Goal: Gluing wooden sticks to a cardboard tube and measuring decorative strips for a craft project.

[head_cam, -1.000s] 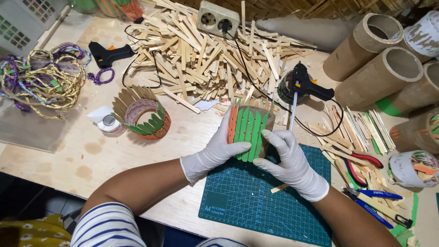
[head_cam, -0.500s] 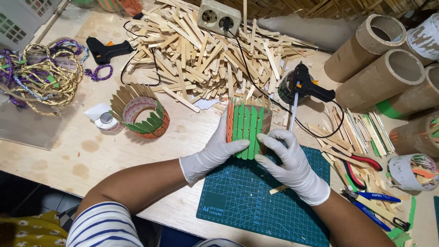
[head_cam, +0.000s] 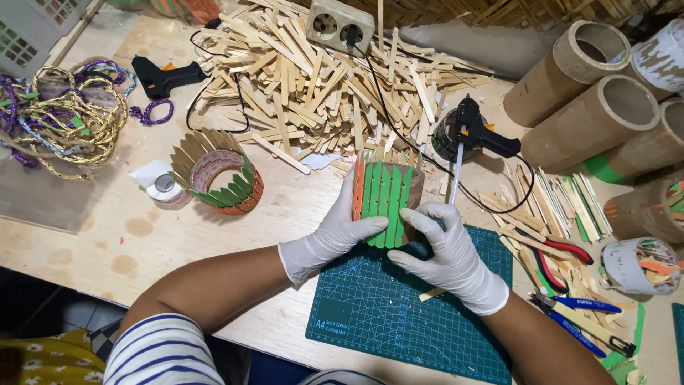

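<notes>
- Head view, far left edge of the tabletop: a tangle of gold and purple cord lies well apart from the work, out of the hands' way.
- Black glue gun rests on its side near the back left, beside the cord, its lead trailing toward the socket block at the back edge.
- Short ring clad in green and orange sticks stands on bare wood left of centre, with a small white roll touching its left side; both sit clear of the mat.
- Heap of plain wooden sticks fills the back centre, close behind the work and within easy reach.
- Left hand, gloved white, presses flat against the left side of the stick-clad tube, fingers closed onto the orange stick at its edge.
- Tube is held at the back edge of the green cutting mat, green sticks facing up, seemingly so the sticks stay pressed down.
- Right hand, gloved, clamps the tube's lower right corner, forefinger laid across the stick ends.
- Mat in front of the hands carries only one loose stick; this is the widest open room.
- Second glue gun stands just right of the tube, nozzle down, close at hand.
- Cardboard tubes, painted sticks and pliers crowd the right edge, leaving little room there.
</notes>
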